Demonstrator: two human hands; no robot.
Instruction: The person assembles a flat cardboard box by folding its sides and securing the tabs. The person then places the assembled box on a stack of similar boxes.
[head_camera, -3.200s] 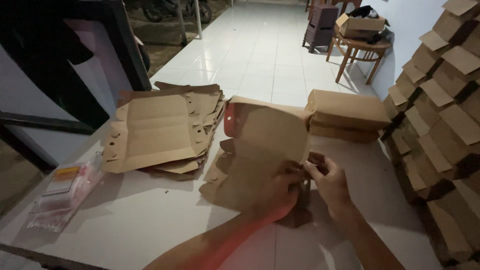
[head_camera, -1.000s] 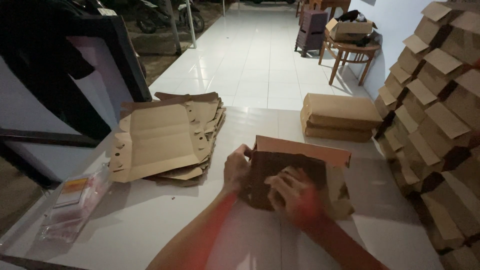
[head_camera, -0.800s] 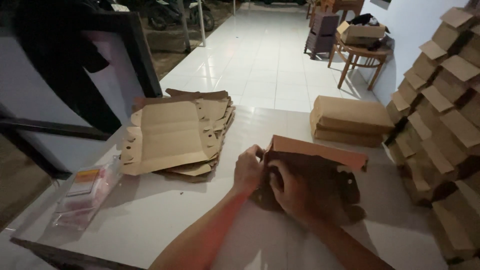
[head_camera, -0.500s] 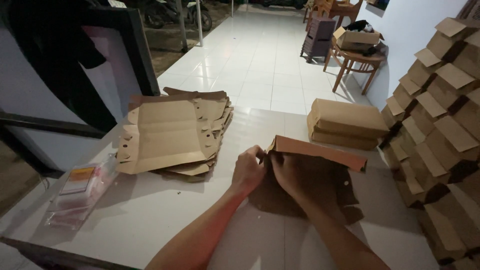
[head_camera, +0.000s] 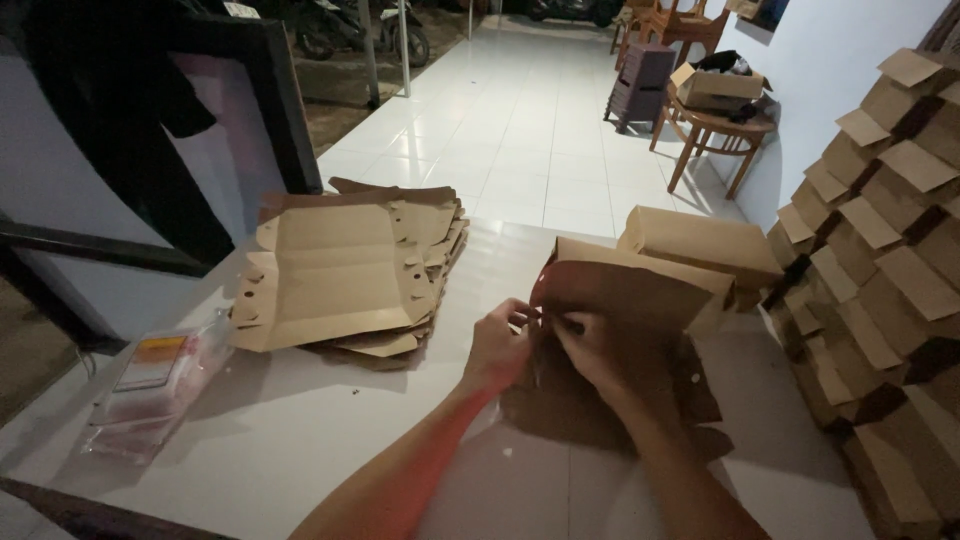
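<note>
A brown cardboard box blank (head_camera: 640, 300), partly folded with its back wall raised, lies on the white table (head_camera: 300, 440) in front of me. My left hand (head_camera: 497, 345) pinches the left side flap of the blank. My right hand (head_camera: 590, 345) sits just right of it, fingers on the same corner, inside the fold. Both hands meet at the left front corner of the box.
A stack of flat cardboard blanks (head_camera: 350, 265) lies to the left. Folded boxes (head_camera: 700, 245) sit behind, and a tall pile of finished boxes (head_camera: 890, 250) rises at right. A clear plastic packet (head_camera: 150, 385) lies near the left edge. Chairs (head_camera: 715, 120) stand on the tiled floor beyond.
The flat blank has been folded up into a partly formed box. Both hands shifted from its front edge to the left corner and raised the flap there.
</note>
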